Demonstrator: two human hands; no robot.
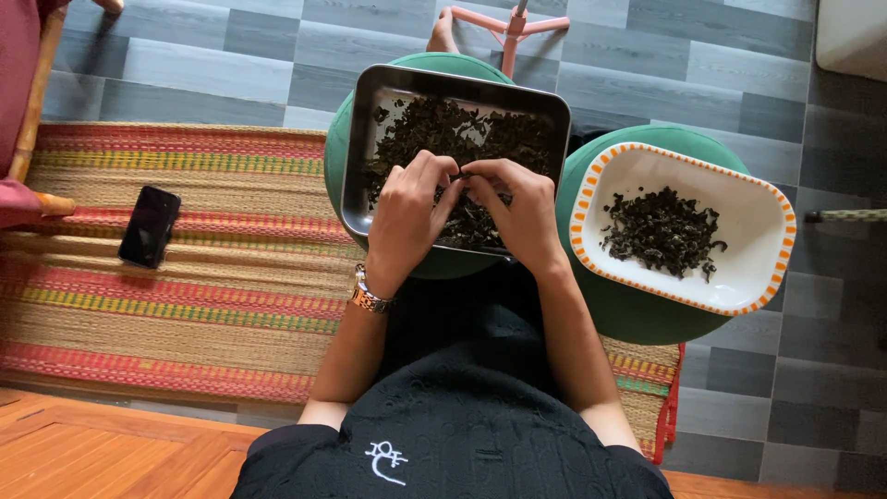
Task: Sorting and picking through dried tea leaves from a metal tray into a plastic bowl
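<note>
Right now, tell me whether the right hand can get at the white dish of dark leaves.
Probably yes. The right hand works over the metal tray, and the white dish sits just to its right with nothing between them.

A home, floor-level living space

Grey plank-pattern floor [702, 65], a striped woven mat [185, 268] with a dark phone [149, 226] lying on it, wooden chair legs [32, 102], and round green stools [637, 314] carrying household dishes of dried leaves.

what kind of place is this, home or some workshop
Most likely a home floor. The person sits over a woven striped mat on grey floor tiles, both hands in a metal tray of dark dried leaves, with a phone lying on the mat.
</note>
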